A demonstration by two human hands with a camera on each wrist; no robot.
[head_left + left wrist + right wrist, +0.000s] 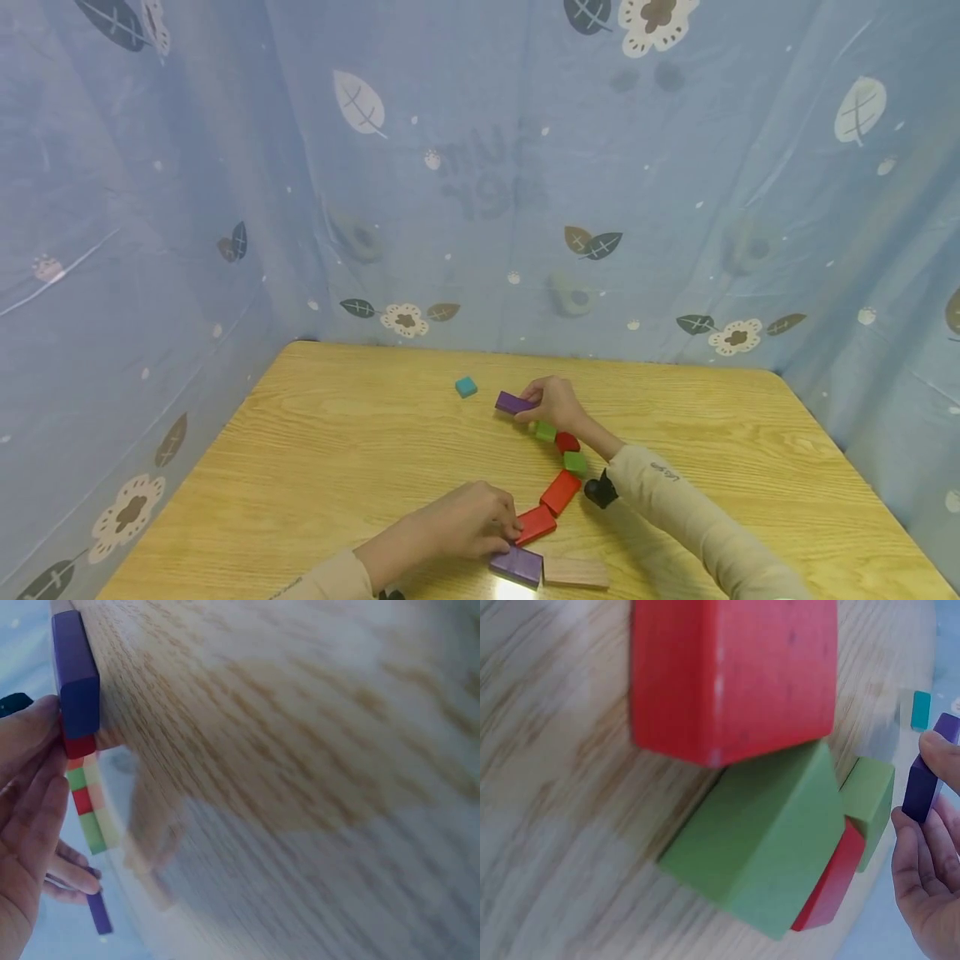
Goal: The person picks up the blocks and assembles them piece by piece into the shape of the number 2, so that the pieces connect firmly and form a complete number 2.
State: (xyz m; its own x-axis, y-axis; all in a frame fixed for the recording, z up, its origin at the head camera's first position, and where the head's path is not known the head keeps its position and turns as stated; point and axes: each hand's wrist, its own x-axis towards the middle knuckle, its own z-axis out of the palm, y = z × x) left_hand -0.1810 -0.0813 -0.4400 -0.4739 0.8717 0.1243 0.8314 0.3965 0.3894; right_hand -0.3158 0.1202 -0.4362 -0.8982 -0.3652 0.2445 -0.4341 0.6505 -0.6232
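My right hand (pixel 557 403) pinches a purple block (pixel 512 403) between thumb and fingers at the far end of a curved row of blocks. In the right wrist view, that purple block (pixel 922 780) is tilted. Beside it in the row are a green block (pixel 545 431), a red block (pixel 567 442) and another green block (pixel 574 463). At the near end my left hand (pixel 472 521) touches a red rectangular block (pixel 536 525) and a second purple block (pixel 517 567). Its fingers (pixel 49 817) look fairly straight in the left wrist view. Another red block (pixel 561 492) lies between.
A small teal block (pixel 466 387) lies apart, left of the held block. A plain wooden block (pixel 576 572) continues the row at the front. The wooden table (pixel 337 433) ends at a blue patterned curtain (pixel 465 250) behind and at both sides.
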